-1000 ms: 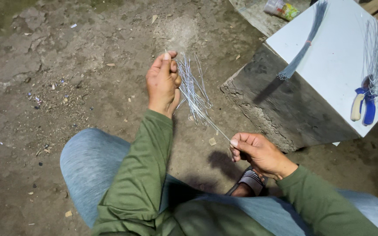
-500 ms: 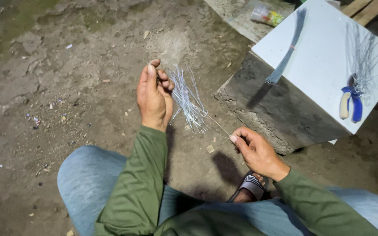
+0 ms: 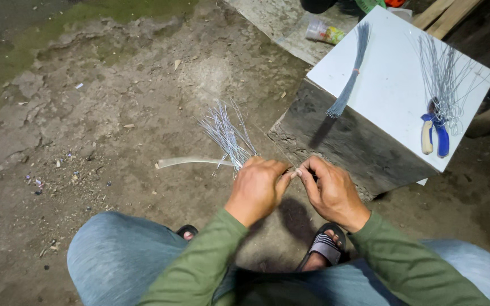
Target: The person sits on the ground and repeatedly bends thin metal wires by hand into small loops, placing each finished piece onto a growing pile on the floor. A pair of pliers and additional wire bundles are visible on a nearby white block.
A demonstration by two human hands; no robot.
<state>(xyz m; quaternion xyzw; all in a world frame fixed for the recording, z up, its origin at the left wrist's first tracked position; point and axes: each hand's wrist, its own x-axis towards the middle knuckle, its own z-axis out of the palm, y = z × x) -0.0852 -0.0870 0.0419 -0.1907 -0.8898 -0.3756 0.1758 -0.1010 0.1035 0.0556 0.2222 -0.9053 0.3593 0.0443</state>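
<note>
Left hand [image 3: 256, 190] grips a fanned bunch of thin wires [image 3: 226, 133], right hand [image 3: 331, 191] pinching right beside it. Over on the white table [image 3: 392, 85] (sitting on a concrete block) lie blue-handled pliers [image 3: 435, 133] and more wire.

Open dirt ground [image 3: 114, 119] lies ahead and to the left of the hands [image 3: 296, 190], broken only by a pale strip [image 3: 191, 162] lying flat just left of them. To the right, a concrete block [image 3: 341, 147] stands close, its white tabletop [image 3: 395, 85] carrying a wire bundle [image 3: 350, 76], loose wires [image 3: 446, 76] and pliers [image 3: 433, 131]. Below, knees [image 3: 120, 258] and a sandalled foot [image 3: 324, 249] hem the near side.
</note>
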